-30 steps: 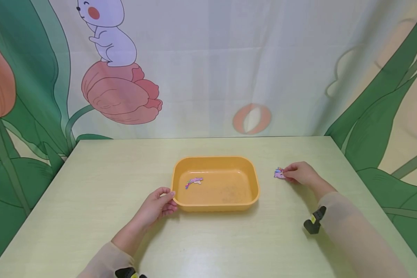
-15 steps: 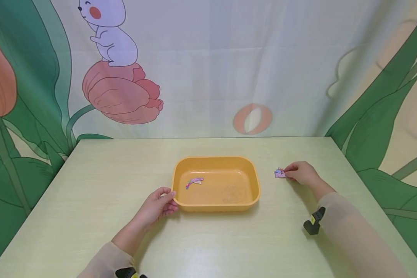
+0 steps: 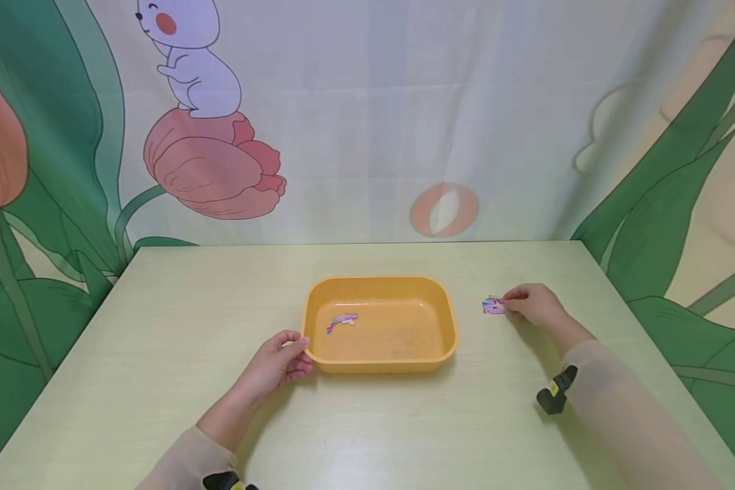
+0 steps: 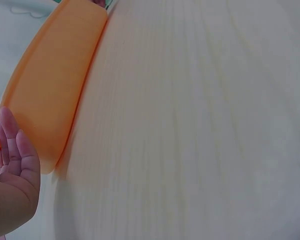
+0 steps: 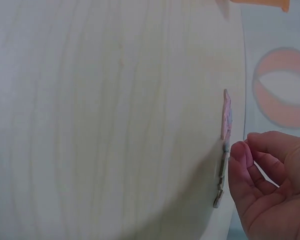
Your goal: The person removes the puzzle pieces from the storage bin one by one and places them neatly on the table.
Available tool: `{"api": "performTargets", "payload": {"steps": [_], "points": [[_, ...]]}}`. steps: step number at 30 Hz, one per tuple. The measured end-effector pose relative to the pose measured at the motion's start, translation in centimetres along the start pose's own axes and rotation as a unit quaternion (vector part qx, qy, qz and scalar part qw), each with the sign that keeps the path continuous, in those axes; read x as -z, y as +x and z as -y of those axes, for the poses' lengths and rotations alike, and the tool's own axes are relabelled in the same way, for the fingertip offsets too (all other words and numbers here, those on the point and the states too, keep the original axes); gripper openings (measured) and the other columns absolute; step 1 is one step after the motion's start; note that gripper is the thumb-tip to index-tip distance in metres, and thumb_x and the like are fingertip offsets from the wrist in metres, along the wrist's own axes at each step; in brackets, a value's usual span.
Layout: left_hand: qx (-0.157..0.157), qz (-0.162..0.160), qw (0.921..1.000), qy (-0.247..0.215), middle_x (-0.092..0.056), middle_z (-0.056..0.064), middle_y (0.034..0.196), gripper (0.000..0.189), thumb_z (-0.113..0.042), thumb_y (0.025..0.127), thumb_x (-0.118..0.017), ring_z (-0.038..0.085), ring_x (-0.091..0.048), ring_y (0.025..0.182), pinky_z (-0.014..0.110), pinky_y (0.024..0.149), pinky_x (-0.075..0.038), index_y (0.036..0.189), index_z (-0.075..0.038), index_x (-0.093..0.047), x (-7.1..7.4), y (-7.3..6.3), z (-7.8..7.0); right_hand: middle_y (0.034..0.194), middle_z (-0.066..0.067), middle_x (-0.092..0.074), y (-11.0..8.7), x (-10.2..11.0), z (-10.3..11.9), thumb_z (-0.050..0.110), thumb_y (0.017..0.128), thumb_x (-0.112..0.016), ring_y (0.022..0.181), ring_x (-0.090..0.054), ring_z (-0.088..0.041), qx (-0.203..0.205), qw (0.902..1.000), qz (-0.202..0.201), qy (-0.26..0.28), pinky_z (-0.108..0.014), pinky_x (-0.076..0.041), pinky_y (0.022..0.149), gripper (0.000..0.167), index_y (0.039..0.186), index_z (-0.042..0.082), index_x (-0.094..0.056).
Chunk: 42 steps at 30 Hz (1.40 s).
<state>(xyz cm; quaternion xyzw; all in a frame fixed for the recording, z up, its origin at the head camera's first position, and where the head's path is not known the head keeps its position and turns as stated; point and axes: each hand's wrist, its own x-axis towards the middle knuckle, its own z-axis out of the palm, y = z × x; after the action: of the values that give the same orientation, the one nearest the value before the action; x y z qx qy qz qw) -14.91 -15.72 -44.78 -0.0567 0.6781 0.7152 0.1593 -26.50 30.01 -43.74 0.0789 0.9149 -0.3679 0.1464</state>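
A yellow plastic tray (image 3: 380, 365) stands mid-table, and inside it at the left lies a small pink-purple cutout (image 3: 341, 319) with a curved tail. My left hand (image 3: 275, 361) holds the tray's front left corner, thumb on the rim and fingers against the outer wall. To the right of the tray, my right hand (image 3: 535, 304) pinches the right edge of a small flat purple cartoon figure (image 3: 493, 305) with blue and pink details. Seen nearly edge-on in the right wrist view, the figure (image 5: 226, 117) has a thin, darker strip below it; the thumb hides part of the contact.
The pale wood-grain table (image 3: 367, 429) extends around the tray. A printed curtain (image 3: 343, 122) with flowers and an animal hangs behind the far edge. Black wrist devices (image 3: 554, 391) sit on both sleeves.
My right fingers have shifted slightly toward the figure's right edge, so more of it shows, and the figure has turned a little. The left hand and the tray stay where they were.
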Motion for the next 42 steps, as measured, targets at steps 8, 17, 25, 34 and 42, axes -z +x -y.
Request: {"api": "performTargets", "payload": {"steps": [8,17,25,34,42], "points": [[0.0,0.007,0.9999,-0.008,-0.061,0.003,0.072,0.017,-0.014,0.097,-0.049,0.012,-0.061,0.064,0.026,0.065,-0.052,0.104,0.0,-0.042,-0.1,-0.1,0.0,0.121,-0.021,-0.053,-0.5,0.1,1.7,0.02,0.096,-0.053,0.101,-0.052,-0.028,0.026,0.9991,0.015,0.03,-0.033,-0.047,0.087,0.037,0.125,-0.002,-0.052],[0.0,0.008,1.0,-0.006,-0.06,0.003,0.072,0.018,-0.015,0.097,-0.05,0.012,-0.061,0.064,0.025,0.065,-0.052,0.103,0.0,-0.043,-0.1,-0.1,-0.1,0.122,-0.022,-0.056,-1.7,-1.2,6.0,0.023,0.094,-0.057,0.111,-0.054,-0.034,0.075,0.9904,0.06,0.1,-0.04,-0.044,0.093,0.042,0.126,-0.005,-0.051],[-0.003,0.007,1.0,-0.001,-0.06,0.003,0.073,0.015,-0.014,0.097,-0.048,0.012,-0.061,0.064,0.026,0.065,-0.052,0.103,-0.001,-0.042,0.0,0.0,0.0,0.12,-0.015,-0.059,-2.5,-2.9,8.9,0.028,0.09,-0.062,0.11,-0.057,-0.029,0.109,0.9837,0.091,0.11,-0.039,-0.043,0.094,0.043,0.123,0.001,-0.054],[-0.005,0.008,1.0,-0.003,-0.06,0.003,0.073,0.015,-0.012,0.098,-0.047,0.012,-0.061,0.064,0.026,0.065,-0.052,0.104,0.001,-0.042,0.0,0.0,0.0,0.117,-0.022,-0.059,-2.8,-5.1,11.3,0.016,0.09,-0.062,0.105,-0.059,-0.027,0.145,0.9706,0.116,0.154,-0.032,-0.048,0.087,0.036,0.119,-0.006,-0.056],[0.0,0.003,1.0,-0.003,-0.06,0.003,0.072,0.016,-0.013,0.097,-0.048,0.012,-0.061,0.064,0.026,0.065,-0.052,0.103,0.0,-0.042,0.0,0.1,0.1,0.117,-0.026,-0.058,-3.2,-7.9,13.7,0.009,0.091,-0.06,0.103,-0.06,-0.027,0.152,0.9606,0.149,0.179,-0.032,-0.049,0.086,0.033,0.118,-0.009,-0.056]]}}
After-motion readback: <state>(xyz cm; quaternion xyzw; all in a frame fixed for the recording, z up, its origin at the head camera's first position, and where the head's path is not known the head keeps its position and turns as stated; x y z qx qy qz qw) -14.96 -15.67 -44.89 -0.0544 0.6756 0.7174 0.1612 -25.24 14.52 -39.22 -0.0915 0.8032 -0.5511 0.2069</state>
